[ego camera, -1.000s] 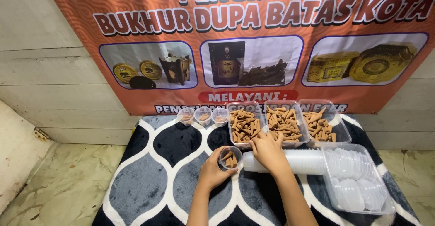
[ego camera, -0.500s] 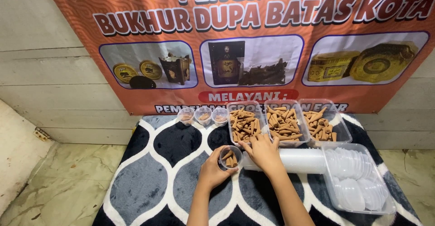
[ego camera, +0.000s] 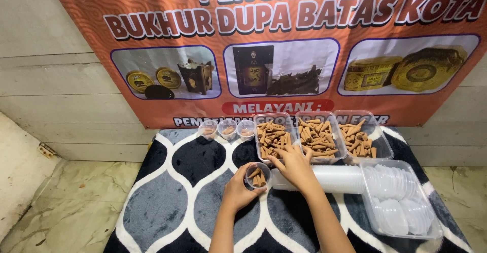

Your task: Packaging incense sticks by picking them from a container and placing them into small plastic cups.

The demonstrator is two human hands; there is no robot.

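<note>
Here, left hand [ego camera: 238, 192] clasping small cup [ego camera: 256, 176]; right hand [ego camera: 294, 165] loose-fingered over cone tray [ego camera: 259, 131].

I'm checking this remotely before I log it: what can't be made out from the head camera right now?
- Right hand: its fingertips dip into the left tray of cones, so any cone pinched there is hidden.
- Small cup in the left hand: cone count too small to tell.
- Stack of cups: near end hidden behind the right hand.
- Three small cups at the back: contents too small.
- Tub of lids: lids overlap, uncountable.
</note>
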